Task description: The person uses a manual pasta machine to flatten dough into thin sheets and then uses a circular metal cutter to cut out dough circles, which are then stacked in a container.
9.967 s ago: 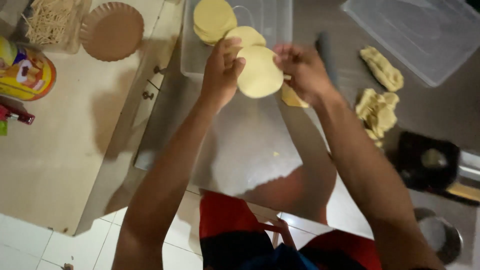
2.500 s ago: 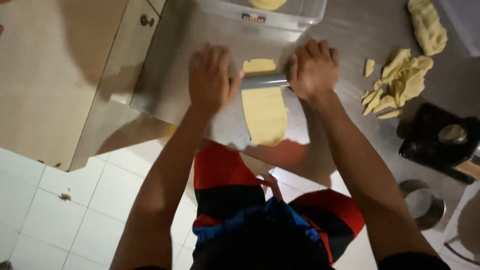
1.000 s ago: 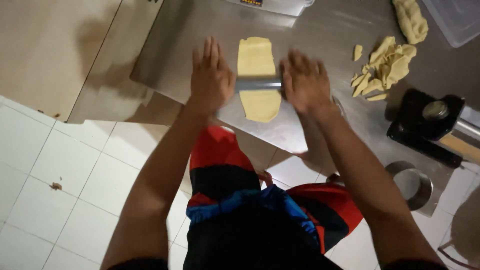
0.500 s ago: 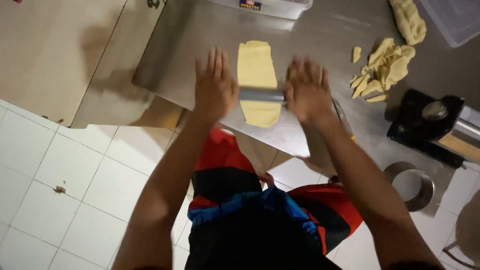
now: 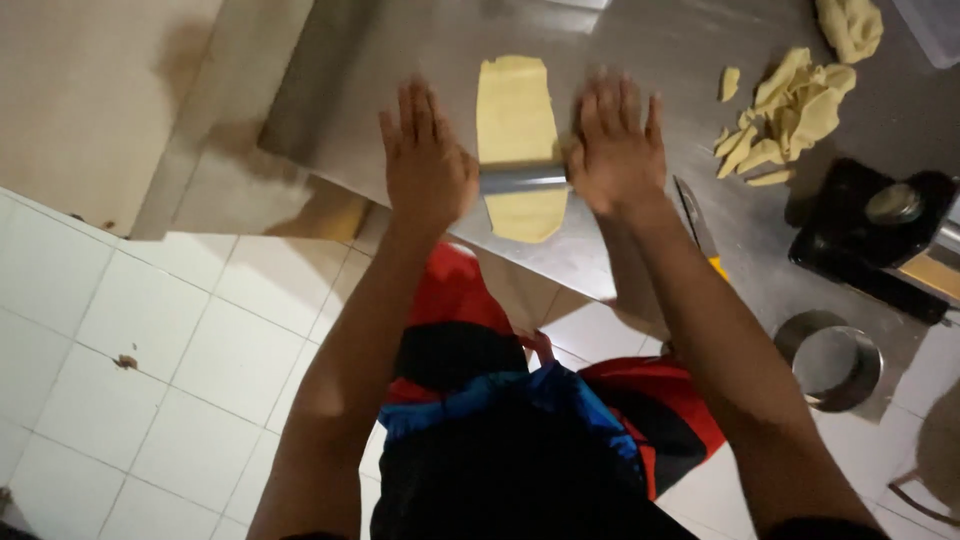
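Dough strip (image 5: 517,130): soft, thin, tear-prone, near the surface's (image 5: 640,40) front edge under a metal rolling pin (image 5: 522,180). Left hand (image 5: 425,160) and right hand (image 5: 615,145): 2 flat open palms pressing pin ends, gripping nothing; lift dough from beneath.

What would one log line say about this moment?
left hand: flat on rolling pin | right hand: flat on pin | dough strip: under pin, on steel table | dough scraps: right
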